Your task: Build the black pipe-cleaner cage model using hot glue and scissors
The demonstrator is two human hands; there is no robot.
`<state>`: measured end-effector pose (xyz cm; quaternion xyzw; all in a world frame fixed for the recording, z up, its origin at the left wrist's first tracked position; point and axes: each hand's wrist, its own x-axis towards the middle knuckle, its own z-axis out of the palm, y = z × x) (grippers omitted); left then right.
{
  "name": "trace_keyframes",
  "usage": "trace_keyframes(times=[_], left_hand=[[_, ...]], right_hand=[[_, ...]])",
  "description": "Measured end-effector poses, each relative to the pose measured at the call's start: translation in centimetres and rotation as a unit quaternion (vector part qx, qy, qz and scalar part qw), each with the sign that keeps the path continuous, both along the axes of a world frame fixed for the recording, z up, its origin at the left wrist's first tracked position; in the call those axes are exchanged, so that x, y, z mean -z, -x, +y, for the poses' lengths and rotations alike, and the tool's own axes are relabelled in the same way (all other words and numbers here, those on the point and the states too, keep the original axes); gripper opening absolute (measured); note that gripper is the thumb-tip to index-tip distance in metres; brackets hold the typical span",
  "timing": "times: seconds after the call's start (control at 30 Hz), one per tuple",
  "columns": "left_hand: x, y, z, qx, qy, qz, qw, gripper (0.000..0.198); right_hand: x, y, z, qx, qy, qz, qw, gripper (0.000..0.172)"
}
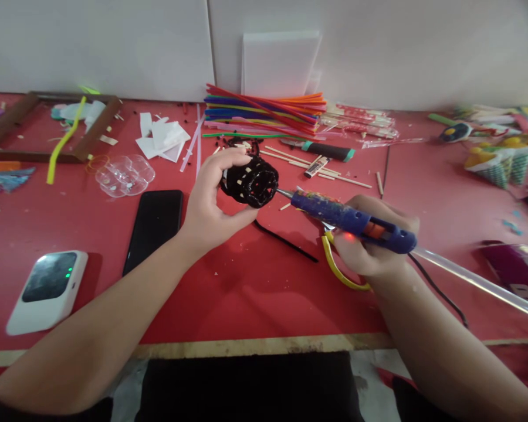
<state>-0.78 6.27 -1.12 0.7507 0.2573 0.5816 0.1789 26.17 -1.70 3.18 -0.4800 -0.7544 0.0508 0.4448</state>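
My left hand (217, 196) is closed round a small black craft piece (250, 180), roughly cylindrical, with pale bits on its side and a hollow end turned toward the right. In my right hand (372, 237) is a blue hot glue gun (334, 214), gripped around its body. Its metal nozzle points left and meets or nearly meets the rim of the black piece; I cannot tell which. A clear glue stick (475, 278) sticks out of the gun's back end. Below the black piece lies a black pipe cleaner (286, 240). Yellow-handled scissors (334, 264) lie partly under my right hand.
Coloured pipe cleaners (264, 114) are piled at the back, near a green-and-black utility knife (325, 149) and thin wooden sticks (352, 180). On the left are a black phone (154, 228), a white device (48, 293), a clear palette (125, 176) and a brown frame (30, 157). A dark cord (440, 293) runs at right.
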Motion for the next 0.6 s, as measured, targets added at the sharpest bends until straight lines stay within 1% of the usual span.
trace_keyframes(times=[0.2, 0.33, 0.4, 0.43, 0.47, 0.5, 0.53, 0.6], left_hand=[[-0.1, 0.2, -0.1, 0.002, 0.005, 0.019, 1.000, 0.060], [-0.2, 0.3, -0.2, 0.014, 0.009, 0.019, 1.000, 0.061], [-0.3, 0.3, -0.4, 0.023, 0.011, 0.023, 0.999, 0.060], [-0.3, 0.3, -0.5, 0.028, 0.015, 0.021, 0.999, 0.060], [-0.3, 0.3, -0.5, 0.032, 0.024, 0.018, 0.999, 0.061], [-0.3, 0.2, -0.6, 0.035, 0.036, 0.014, 0.999, 0.062], [-0.2, 0.2, -0.7, 0.035, 0.051, 0.010, 0.998, 0.063], [0.1, 0.1, -0.8, 0.019, 0.078, 0.001, 0.997, 0.065]], right_hand=[[-0.3, 0.2, 0.0, 0.005, -0.008, 0.002, 1.000, 0.008], [0.0, 0.3, 0.0, -0.012, -0.018, 0.011, 1.000, 0.010], [0.5, 0.3, 0.2, 0.006, -0.009, 0.046, 0.999, 0.010], [0.7, 0.2, 0.5, 0.023, 0.007, 0.090, 0.996, 0.010], [0.9, 0.1, 0.8, 0.035, 0.034, 0.151, 0.987, 0.009], [0.9, 0.0, 1.3, 0.040, 0.068, 0.220, 0.972, 0.009], [0.8, -0.2, 1.7, 0.032, 0.108, 0.287, 0.951, 0.010], [0.5, -0.5, 2.6, -0.017, 0.179, 0.375, 0.909, 0.019]])
